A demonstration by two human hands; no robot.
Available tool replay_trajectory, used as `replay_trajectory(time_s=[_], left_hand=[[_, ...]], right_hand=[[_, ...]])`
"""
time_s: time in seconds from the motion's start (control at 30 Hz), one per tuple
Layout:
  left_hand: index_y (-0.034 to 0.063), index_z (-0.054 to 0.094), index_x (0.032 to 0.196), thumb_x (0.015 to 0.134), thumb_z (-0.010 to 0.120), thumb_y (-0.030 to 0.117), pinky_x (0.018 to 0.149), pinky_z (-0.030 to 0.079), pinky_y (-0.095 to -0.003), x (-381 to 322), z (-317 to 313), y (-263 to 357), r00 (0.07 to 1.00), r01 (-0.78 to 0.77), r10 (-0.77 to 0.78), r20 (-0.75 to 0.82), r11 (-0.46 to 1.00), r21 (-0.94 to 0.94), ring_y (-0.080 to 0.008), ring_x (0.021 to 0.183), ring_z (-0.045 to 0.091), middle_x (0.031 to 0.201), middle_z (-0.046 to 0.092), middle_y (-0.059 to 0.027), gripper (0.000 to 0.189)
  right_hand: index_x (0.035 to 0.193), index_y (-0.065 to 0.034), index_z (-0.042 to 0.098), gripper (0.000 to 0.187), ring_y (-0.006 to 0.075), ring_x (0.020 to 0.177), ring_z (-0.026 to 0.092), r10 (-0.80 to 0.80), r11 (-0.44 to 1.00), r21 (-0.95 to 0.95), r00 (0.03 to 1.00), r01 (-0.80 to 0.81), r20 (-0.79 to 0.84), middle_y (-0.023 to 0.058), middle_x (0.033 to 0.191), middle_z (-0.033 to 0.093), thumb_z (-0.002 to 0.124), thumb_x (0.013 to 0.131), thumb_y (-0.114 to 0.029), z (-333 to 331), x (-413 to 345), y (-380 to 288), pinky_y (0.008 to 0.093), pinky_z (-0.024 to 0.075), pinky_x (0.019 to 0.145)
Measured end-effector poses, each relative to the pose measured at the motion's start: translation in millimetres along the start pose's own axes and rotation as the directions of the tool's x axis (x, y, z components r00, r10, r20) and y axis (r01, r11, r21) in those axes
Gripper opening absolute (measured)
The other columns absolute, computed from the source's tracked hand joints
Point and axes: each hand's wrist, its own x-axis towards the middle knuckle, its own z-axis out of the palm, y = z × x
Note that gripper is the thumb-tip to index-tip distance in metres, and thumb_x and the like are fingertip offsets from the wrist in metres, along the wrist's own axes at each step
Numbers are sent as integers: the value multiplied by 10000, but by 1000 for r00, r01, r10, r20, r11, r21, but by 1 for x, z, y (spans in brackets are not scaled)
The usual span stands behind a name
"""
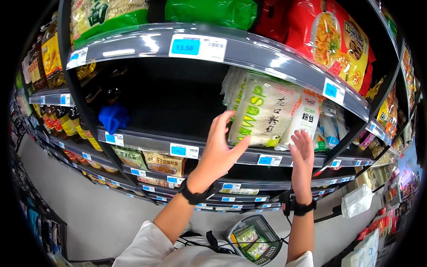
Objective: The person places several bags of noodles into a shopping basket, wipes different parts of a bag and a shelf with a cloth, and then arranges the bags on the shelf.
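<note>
A clear bag of glass noodles [263,110] with green lettering stands upright on the middle shelf, more bags [233,88] behind its left side. My left hand [220,145] is at its lower left edge, fingers and thumb spread and curved around that corner. Whether the fingertips touch the plastic I cannot tell. To the right of that bag leans a white noodle pack [302,115] bearing writing. My right hand [303,152] is raised in front of this pack's lower end, its fingers apart and holding nothing. Both wrists wear black straps.
A shelf edge with price tags [198,47] runs just above the bags. A blue cloth-like bundle [114,116] sits at the shelf's left end. On the floor below, a grey basket [272,230] holds noodle bags [247,236]. A cable crosses over it to my right wrist.
</note>
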Motion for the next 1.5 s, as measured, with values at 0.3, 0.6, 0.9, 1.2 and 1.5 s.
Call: replay_trajectory(time_s=[0.3, 0.6, 0.9, 1.2, 1.5], left_hand=[[-56, 153, 1458, 769, 772, 337, 1130, 271, -447, 51, -2, -48, 994, 7, -22, 111, 991, 133, -429, 1376, 273, 1465, 240, -313, 1006], [-4, 310, 1385, 682, 815, 404, 1121, 277, -490, 86, -4, -55, 952, 82, -135, 274, 977, 198, -489, 1380, 221, 1489, 167, -348, 957], [47, 382, 1405, 612, 843, 442, 1135, 290, -453, 98, -9, -38, 929, 115, -208, 306, 949, 295, -453, 1390, 249, 1463, 271, -297, 999], [92, 488, 1370, 590, 854, 414, 1134, 289, -461, 110, -17, -49, 935, 8, -52, 350, 992, 126, -455, 1387, 256, 1428, 336, -302, 920], [89, 550, 1309, 601, 847, 410, 1103, 325, -459, 109, -16, -43, 967, -51, 3, 253, 982, 180, -454, 1329, 331, 1387, 402, -307, 832]], right_hand=[[1428, -9, 338, 589, 206, 1295, 437, 107, 990, 98, 994, -105, -16, 105, 1389, 468, 579, 948, -253, 33, 61, 21, 364, 309, 1089], [1432, -18, 332, 629, 221, 1287, 436, 211, 969, 137, 977, -206, -20, 102, 1370, 485, 647, 895, -113, 37, 85, 34, 379, 325, 1092], [1454, -37, 281, 726, 239, 1303, 420, 248, 947, 194, 967, -255, 59, 98, 1406, 450, 687, 857, -108, 30, 98, 45, 395, 308, 1115], [1449, -38, 287, 775, 244, 1291, 431, 224, 939, 228, 961, -257, 162, 106, 1396, 458, 719, 809, -100, 24, 109, 51, 397, 315, 1111], [1448, -33, 292, 751, 241, 1301, 423, 164, 955, 224, 975, -195, 152, 99, 1390, 464, 702, 822, -95, 30, 112, 45, 394, 318, 1107]])
